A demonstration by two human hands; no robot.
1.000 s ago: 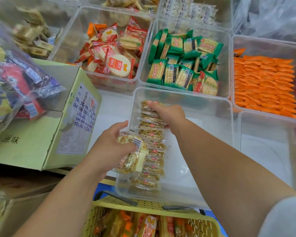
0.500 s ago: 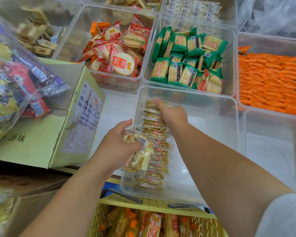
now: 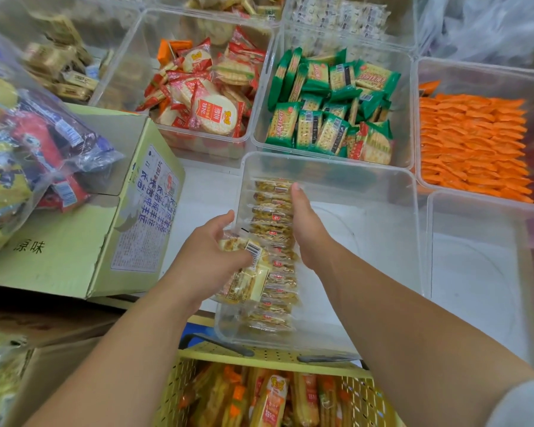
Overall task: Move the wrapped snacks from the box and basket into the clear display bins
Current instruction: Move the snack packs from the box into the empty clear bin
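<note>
A clear display bin [image 3: 367,180] in front of me holds a neat row of yellow wrapped snacks [image 3: 272,217] along its left wall. My right hand [image 3: 305,223] lies inside the bin, flat against the right side of that row, fingers straight and holding nothing. My left hand [image 3: 210,257] grips a small stack of the same wrapped snacks [image 3: 247,278] at the bin's near left corner, over the row's near end. Below, a yellow basket [image 3: 259,355] holds more wrapped snacks. A green cardboard box [image 3: 84,241] stands at the left.
Behind are bins of red round crackers [image 3: 204,100], green cracker packs [image 3: 330,109] and orange packets [image 3: 472,143]. An unfilled clear bin [image 3: 475,272] is at the right. A plastic bag of mixed snacks [image 3: 28,149] rests on the box.
My right hand has flattened against the side of the row, pressing it to the bin's left wall. My left hand still holds its stack at the bin's near corner. The view shifted slightly.
</note>
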